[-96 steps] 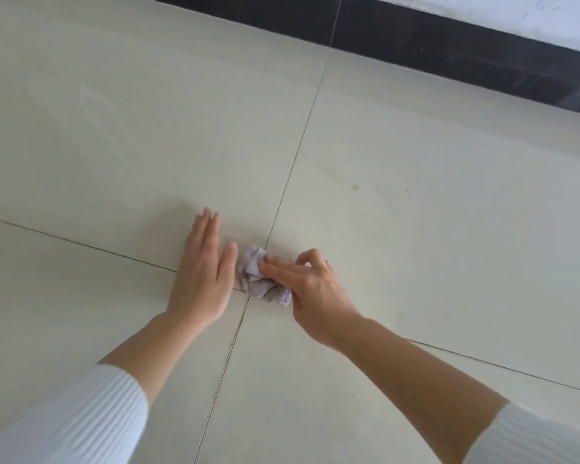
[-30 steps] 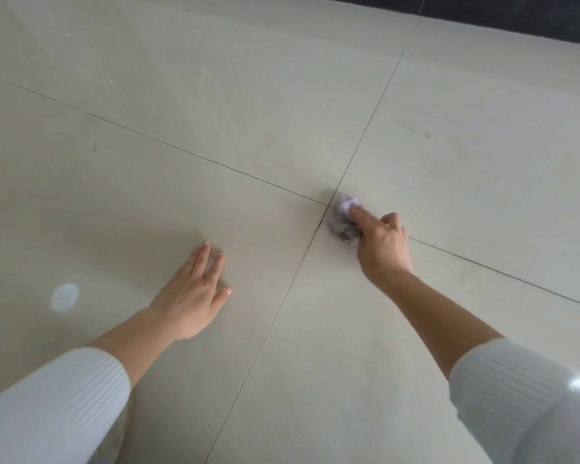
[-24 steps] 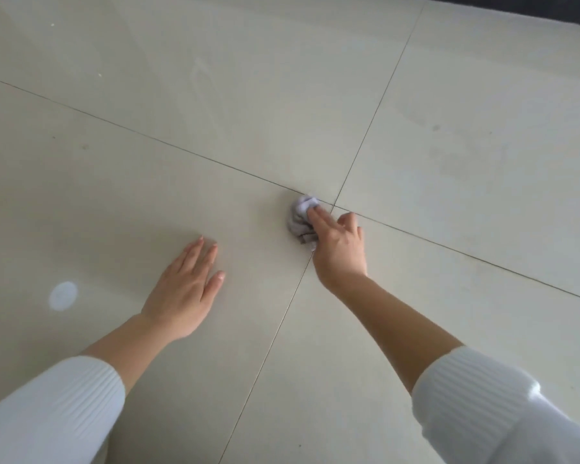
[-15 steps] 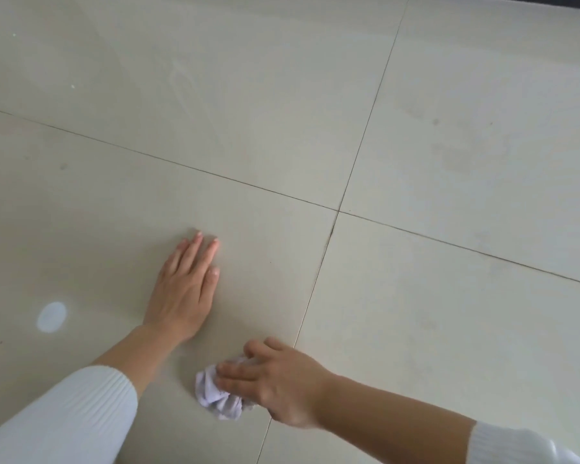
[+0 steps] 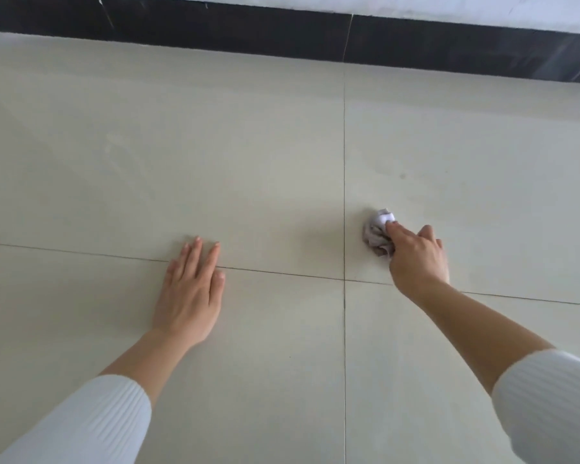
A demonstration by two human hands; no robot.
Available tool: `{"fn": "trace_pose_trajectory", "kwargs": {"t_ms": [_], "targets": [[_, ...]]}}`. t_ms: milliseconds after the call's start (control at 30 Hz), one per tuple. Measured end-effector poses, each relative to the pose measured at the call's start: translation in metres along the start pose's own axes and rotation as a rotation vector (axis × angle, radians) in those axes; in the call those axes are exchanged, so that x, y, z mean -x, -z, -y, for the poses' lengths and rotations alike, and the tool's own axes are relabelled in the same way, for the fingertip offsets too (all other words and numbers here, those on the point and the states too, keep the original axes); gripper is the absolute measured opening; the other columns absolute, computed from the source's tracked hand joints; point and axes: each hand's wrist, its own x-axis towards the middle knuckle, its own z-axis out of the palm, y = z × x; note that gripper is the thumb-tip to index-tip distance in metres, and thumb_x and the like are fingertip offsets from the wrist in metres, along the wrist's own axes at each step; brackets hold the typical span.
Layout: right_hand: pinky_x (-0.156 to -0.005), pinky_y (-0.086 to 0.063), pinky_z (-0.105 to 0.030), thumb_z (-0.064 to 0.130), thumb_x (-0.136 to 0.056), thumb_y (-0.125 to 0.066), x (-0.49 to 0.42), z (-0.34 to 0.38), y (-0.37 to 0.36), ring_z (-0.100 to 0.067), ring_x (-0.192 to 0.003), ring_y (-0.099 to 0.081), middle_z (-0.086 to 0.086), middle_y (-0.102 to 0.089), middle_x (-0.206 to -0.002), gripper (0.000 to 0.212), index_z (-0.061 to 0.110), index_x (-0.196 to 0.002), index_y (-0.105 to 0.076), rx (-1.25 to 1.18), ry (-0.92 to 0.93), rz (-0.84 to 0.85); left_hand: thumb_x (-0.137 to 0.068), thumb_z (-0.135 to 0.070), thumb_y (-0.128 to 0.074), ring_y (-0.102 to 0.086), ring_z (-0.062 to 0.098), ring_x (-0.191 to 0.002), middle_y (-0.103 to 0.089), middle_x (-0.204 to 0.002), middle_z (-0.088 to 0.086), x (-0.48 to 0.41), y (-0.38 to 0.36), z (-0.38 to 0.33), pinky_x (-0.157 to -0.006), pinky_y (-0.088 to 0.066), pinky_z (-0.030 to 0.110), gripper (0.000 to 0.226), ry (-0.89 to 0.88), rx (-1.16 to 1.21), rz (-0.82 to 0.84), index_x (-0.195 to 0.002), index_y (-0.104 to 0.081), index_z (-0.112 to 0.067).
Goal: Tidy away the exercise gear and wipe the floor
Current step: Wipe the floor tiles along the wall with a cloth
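Right hand [image 5: 417, 259] grips a crumpled cloth [image 5: 378, 233], pressed to the floor [image 5: 215, 145] just right of the vertical grout line [image 5: 344, 162]. Left hand [image 5: 191, 293] flat, fingers extended, palm down, holding nothing.

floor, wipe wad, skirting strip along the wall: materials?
Floor: looks like glazed ceramic or porcelain tile, pale beige; thin grout lines, soft sheen.
Wad under the right hand: soft crumpled cloth or tissue, greyish-white, matte; cannot tell which.
Skirting strip: dark, glossy, with pale veins and a vertical joint; probably polished stone or tile.
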Motion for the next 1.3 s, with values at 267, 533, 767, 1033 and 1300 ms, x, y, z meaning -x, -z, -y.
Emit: {"fn": "trace_pose_trajectory", "kwargs": {"t_ms": [267,533,767,1033,1300], "targets": [[-0.064,-0.043,-0.033,-0.009,-0.071,-0.052,0.039,0.117,-0.045,-0.020,-0.075,-0.028,0.003,-0.061,-0.128,0.061,0.011,-0.129,-0.057,-0.166,0.336,-0.118,-0.094,-0.042,-0.016,-0.014,0.026,-0.147,-0.019,-0.158,0.013,-0.105,0.003,0.011,-0.119,-0.011,0.044,0.064,-0.054,0.074,-0.092,-0.149,-0.028,-0.011],[-0.063,-0.044,-0.028,0.001,-0.079,-0.045,0.089,0.158,-0.037,-0.019,-0.083,-0.038,0.005,-0.059,-0.132,0.053,0.018,-0.127,-0.057,-0.178,0.666,0.089,-0.091,-0.031,-0.031,-0.029,0.034,-0.140,-0.037,-0.149,0.019,-0.118,0.005,0.005,-0.114,-0.023,0.046,0.056,-0.033,0.149,-0.205,-0.139,-0.045,-0.007],[-0.059,-0.043,-0.028,0.010,-0.076,-0.037,0.040,0.116,-0.012,-0.023,-0.076,-0.051,0.010,-0.067,-0.118,0.055,0.025,-0.123,-0.062,-0.123,0.232,0.053,-0.089,-0.035,-0.026,-0.026,0.031,-0.142,-0.035,-0.151,0.015,-0.116,0.009,0.001,-0.114,-0.023,0.046,0.058,0.008,0.138,-0.151,-0.140,-0.042,-0.011],[-0.082,-0.039,-0.037,0.006,-0.094,-0.044,-0.046,0.053,0.007,-0.029,-0.099,-0.041,-0.003,-0.056,-0.130,0.051,0.024,-0.142,-0.043,0.018,-0.319,0.053,-0.090,-0.037,-0.028,-0.022,0.026,-0.144,-0.031,-0.154,0.009,-0.116,0.009,0.001,-0.113,-0.023,0.044,0.057,0.028,0.106,-0.129,-0.142,-0.038,-0.016],[-0.065,-0.041,-0.033,-0.011,-0.075,-0.058,-0.057,0.136,-0.029,-0.028,-0.081,-0.044,0.000,-0.059,-0.133,0.064,0.011,-0.135,-0.053,-0.086,0.268,0.043,-0.091,-0.039,-0.028,-0.021,0.024,-0.144,-0.029,-0.155,0.007,-0.116,0.010,0.001,-0.113,-0.021,0.041,0.058,0.040,0.094,-0.125,-0.143,-0.038,-0.016]]}}
